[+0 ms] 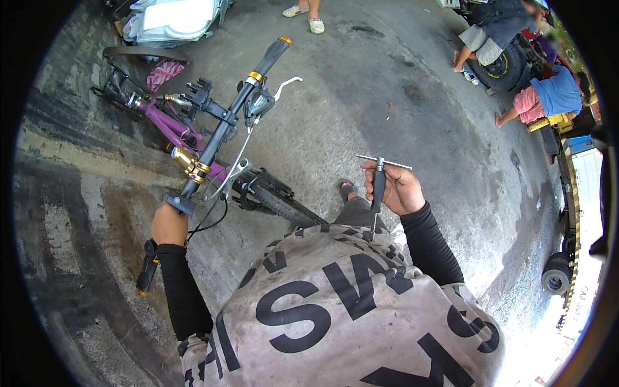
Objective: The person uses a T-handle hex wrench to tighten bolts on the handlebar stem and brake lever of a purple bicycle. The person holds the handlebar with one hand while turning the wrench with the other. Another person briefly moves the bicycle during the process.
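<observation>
I have my left hand (170, 226) closed over the lower part of the handlebar (209, 152), its fingers wrapped round and their tips out of my sight. My right hand (398, 188) is well apart from it, palm turned up, fingers narrowed on the black grip of a T-handled tool (379, 188). The tool's silver crossbar sits on top, above the fingers, and its thin shaft points down in front of my dark trousers.

The handlebar slants across the left side of my view, part of a purple-framed bicycle (169, 126). Plenty crowds that bar: a black block (180, 203) just beside my left hand, a gold cylindrical fitting (186, 158), a black holder (201, 97) and a silver brake lever (287, 88). Cables (248, 138) loop down between the bar and the front tyre (280, 204), and the bar itself hides part of the frame from me. My printed shirt (290, 316) fills the lower middle and blocks the ground beneath; one sandalled foot (347, 188) shows past it.

Beyond the bicycle, white plastic-looking pieces (180, 19) and a pink bundle (164, 75) lie near the wall. A bystander's pale shoes (316, 26) stand at the top edge. Far right, two people (558, 90) are beside a big black tyre (498, 72), with smaller wheels (556, 278) lower down.
</observation>
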